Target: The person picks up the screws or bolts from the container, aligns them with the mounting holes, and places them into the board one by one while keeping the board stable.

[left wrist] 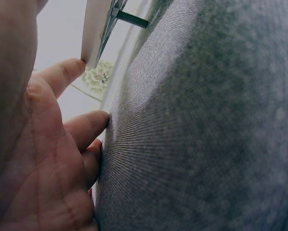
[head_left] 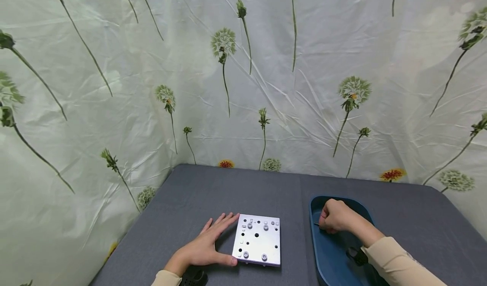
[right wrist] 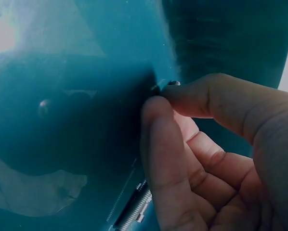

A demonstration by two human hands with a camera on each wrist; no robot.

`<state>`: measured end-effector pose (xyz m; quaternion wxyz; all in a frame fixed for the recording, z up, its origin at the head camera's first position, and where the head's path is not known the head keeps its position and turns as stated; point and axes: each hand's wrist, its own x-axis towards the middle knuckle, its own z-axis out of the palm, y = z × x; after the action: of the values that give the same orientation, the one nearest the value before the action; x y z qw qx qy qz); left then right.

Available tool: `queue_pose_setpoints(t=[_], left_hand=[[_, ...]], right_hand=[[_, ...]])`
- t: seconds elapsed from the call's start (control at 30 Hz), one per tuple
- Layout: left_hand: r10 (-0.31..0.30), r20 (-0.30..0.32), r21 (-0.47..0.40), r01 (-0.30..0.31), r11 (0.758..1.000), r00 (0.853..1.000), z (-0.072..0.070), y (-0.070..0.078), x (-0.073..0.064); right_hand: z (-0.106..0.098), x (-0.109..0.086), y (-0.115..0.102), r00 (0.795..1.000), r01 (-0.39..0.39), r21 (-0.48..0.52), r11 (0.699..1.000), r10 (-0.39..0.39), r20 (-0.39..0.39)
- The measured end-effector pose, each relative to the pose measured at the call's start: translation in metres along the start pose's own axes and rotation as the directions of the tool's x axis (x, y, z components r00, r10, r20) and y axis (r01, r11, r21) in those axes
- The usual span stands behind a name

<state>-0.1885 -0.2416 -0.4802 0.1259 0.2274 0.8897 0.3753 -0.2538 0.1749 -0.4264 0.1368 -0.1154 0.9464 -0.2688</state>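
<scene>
In the head view my left hand (head_left: 207,246) lies beside a square silver metal plate (head_left: 262,239), fingers extended and the thumb touching its near left corner. The index fingertip is at the far left corner. Several bolts stand up from the plate, and a threaded bolt shank (left wrist: 133,19) sticks out underneath. Inside a blue tray (head_left: 318,256), my right hand (head_left: 336,216) pinches a small metal part (right wrist: 173,83) between thumb and index finger, mostly hidden by the fingertips. Below those fingers in the right wrist view, a threaded screw (right wrist: 134,209) is partly visible.
A dark grey cloth covers the table (head_left: 243,189). Behind and to the left hangs a white curtain (head_left: 190,58) printed with dandelions. The tray's raised walls surround my right hand. Dark wrist devices (head_left: 355,256) sit under both wrists.
</scene>
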Motion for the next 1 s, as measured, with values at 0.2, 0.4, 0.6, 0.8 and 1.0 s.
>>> queue_pose_setpoints(t=[0.2,0.4,0.6,0.8,1.0], left_hand=[[0.000,-0.003,-0.005,-0.001,1.000,1.000,0.000,-0.001,0.001],[-0.001,-0.005,-0.001,0.001,1.000,1.000,0.000,-0.002,0.001],[0.000,-0.010,-0.001,0.000,1.000,1.000,0.000,-0.002,0.002],[-0.002,-0.011,0.000,0.002,1.000,1.000,0.001,-0.001,0.001],[0.000,-0.009,0.002,0.000,1.000,1.000,0.001,-0.002,0.001]], right_hand=[[-0.005,-0.003,0.001,1.000,0.016,0.039,0.999,-0.016,0.001],[-0.011,-0.003,0.002,1.000,0.031,0.063,0.998,-0.030,-0.007],[-0.015,-0.002,0.002,0.998,0.059,0.065,0.996,-0.058,-0.025],[-0.021,-0.003,-0.001,0.997,0.078,0.096,0.992,-0.076,-0.019],[-0.024,-0.001,-0.007,0.997,0.073,0.120,0.990,-0.072,-0.018]])
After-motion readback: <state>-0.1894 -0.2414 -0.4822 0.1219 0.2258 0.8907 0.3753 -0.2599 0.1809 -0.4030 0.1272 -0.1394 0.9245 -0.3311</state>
